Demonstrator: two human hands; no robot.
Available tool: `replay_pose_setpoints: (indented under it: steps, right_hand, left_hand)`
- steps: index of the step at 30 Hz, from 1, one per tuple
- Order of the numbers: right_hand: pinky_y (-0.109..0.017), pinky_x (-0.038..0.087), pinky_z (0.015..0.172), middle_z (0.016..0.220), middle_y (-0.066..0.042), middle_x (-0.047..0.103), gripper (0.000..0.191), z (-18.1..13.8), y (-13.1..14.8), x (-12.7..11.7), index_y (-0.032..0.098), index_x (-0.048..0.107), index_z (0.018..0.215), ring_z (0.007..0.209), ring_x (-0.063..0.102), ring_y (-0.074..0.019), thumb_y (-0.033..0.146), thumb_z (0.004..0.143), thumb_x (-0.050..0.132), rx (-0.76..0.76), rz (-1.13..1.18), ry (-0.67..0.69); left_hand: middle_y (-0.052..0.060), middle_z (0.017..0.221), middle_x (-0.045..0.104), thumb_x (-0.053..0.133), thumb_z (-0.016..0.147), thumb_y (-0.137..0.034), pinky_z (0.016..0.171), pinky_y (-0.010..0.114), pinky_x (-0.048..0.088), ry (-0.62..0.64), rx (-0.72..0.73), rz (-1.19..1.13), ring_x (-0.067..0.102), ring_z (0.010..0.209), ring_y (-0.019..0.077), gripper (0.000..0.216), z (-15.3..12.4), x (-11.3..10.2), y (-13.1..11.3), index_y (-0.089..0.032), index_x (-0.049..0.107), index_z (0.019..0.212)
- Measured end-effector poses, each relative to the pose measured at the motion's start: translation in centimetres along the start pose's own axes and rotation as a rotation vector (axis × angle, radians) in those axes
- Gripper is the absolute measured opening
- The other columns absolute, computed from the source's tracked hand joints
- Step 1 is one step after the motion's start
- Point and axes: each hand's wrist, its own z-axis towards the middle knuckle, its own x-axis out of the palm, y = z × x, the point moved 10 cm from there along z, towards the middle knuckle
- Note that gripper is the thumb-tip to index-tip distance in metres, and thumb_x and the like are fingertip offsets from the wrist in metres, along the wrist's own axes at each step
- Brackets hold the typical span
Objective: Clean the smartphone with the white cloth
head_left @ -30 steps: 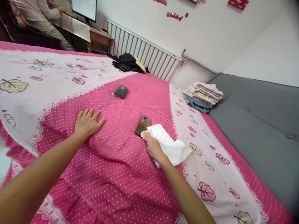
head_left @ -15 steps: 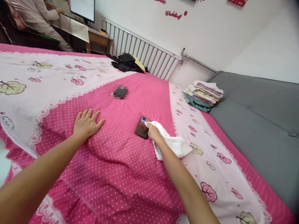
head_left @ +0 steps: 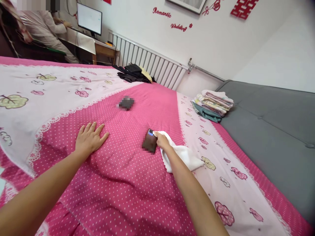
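My left hand [head_left: 90, 137] lies flat on the pink dotted bedspread [head_left: 118, 183], fingers spread, holding nothing. Closed on a white cloth [head_left: 183, 155], my right hand [head_left: 162, 140] is at the upper right edge of a dark smartphone [head_left: 149, 143]. The phone rests on the bedspread with its camera side up, and its left edge is blurred out. Most of the cloth trails over the bed under and beside my right wrist. Farther back on the bed is a small dark object [head_left: 126, 103], pixelated so I cannot tell its kind.
Folded towels [head_left: 213, 105] are stacked by the grey padded headboard [head_left: 275, 121]. Dark clothes [head_left: 134, 72] lie at the bed's far edge, before a white radiator [head_left: 150, 59]. A person [head_left: 46, 29] sits at a desk with a monitor [head_left: 89, 19] at the far left.
The view has tilted up slightly, so more of the wall shows. Both hands keep nearly the same places on the bed, the right one still holding the cloth at the phone.
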Motion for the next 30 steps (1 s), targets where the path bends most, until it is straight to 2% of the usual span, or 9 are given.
replay_pose_setpoints:
  steps: [7, 10, 13, 17, 22, 26, 30]
  right_hand:
    - [-0.029, 0.025, 0.113, 0.142, -0.009, 0.043, 0.058, -5.0, 3.0, 0.7, 0.008, 0.046, 0.135, 0.133, 0.037, -0.0146, -0.004, 0.079, 0.033, -0.116, 0.008, 0.022]
    - [-0.031, 0.027, 0.112, 0.144, -0.010, 0.040, 0.061, -7.7, 4.1, 1.1, 0.007, 0.042, 0.138, 0.134, 0.036, -0.0168, -0.003, 0.079, 0.032, -0.126, 0.016, 0.051]
    - [-0.033, 0.031, 0.111, 0.145, -0.008, 0.039, 0.062, -10.1, 4.9, 1.1, 0.013, 0.042, 0.139, 0.134, 0.036, -0.0177, 0.000, 0.080, 0.033, -0.122, 0.020, 0.068]
    - [-0.033, 0.029, 0.112, 0.144, -0.009, 0.041, 0.057, -11.8, 5.8, 1.0, 0.012, 0.044, 0.138, 0.133, 0.037, -0.0175, 0.003, 0.083, 0.032, -0.150, 0.028, 0.070]
    - [-0.035, 0.030, 0.111, 0.145, -0.010, 0.039, 0.059, -10.4, 4.9, 1.3, 0.012, 0.043, 0.138, 0.134, 0.036, -0.0192, 0.000, 0.082, 0.033, -0.094, 0.031, 0.070]
    - [-0.033, 0.028, 0.111, 0.143, -0.013, 0.041, 0.057, -7.5, 3.9, 1.1, 0.008, 0.044, 0.136, 0.134, 0.036, -0.0186, -0.002, 0.082, 0.033, -0.082, 0.002, 0.062]
    - [-0.033, 0.031, 0.109, 0.142, -0.011, 0.044, 0.057, -4.5, 2.5, 0.7, 0.014, 0.048, 0.134, 0.133, 0.039, -0.0192, -0.003, 0.081, 0.038, -0.024, -0.034, 0.044]
  left_hand:
    - [0.015, 0.149, 0.033, 0.016, 0.084, -0.061, 0.112, 0.045, 0.012, -0.002, -0.005, 0.016, 0.025, 0.138, 0.0314, 0.076, -0.1, 0.0, 0.1, -0.017, 0.033, 0.144]
    - [0.016, 0.148, 0.033, 0.016, 0.084, -0.061, 0.111, 0.045, 0.012, 0.000, 0.001, 0.025, 0.025, 0.138, 0.0319, 0.076, -0.1, 0.0, 0.1, -0.017, 0.034, 0.144]
    - [0.016, 0.149, 0.033, 0.015, 0.084, -0.061, 0.111, 0.045, 0.013, 0.004, 0.004, 0.033, 0.025, 0.138, 0.0319, 0.076, 0.0, 0.2, 0.2, -0.017, 0.033, 0.144]
    - [0.016, 0.149, 0.033, 0.014, 0.084, -0.062, 0.111, 0.045, 0.012, -0.007, 0.011, 0.032, 0.025, 0.138, 0.0325, 0.077, 0.1, 0.3, 0.1, -0.017, 0.032, 0.144]
    - [0.016, 0.149, 0.033, 0.014, 0.084, -0.061, 0.111, 0.045, 0.012, -0.011, 0.008, 0.021, 0.025, 0.138, 0.0322, 0.077, 0.0, 0.2, 0.1, -0.016, 0.032, 0.144]
    - [0.016, 0.149, 0.033, 0.015, 0.084, -0.062, 0.111, 0.045, 0.012, -0.001, 0.006, 0.010, 0.024, 0.138, 0.0323, 0.077, 0.0, 0.2, 0.1, -0.017, 0.032, 0.144]
    - [0.016, 0.149, 0.033, 0.014, 0.084, -0.061, 0.112, 0.044, 0.012, 0.007, 0.002, 0.022, 0.025, 0.138, 0.0316, 0.077, -0.1, 0.1, 0.0, -0.017, 0.031, 0.145]
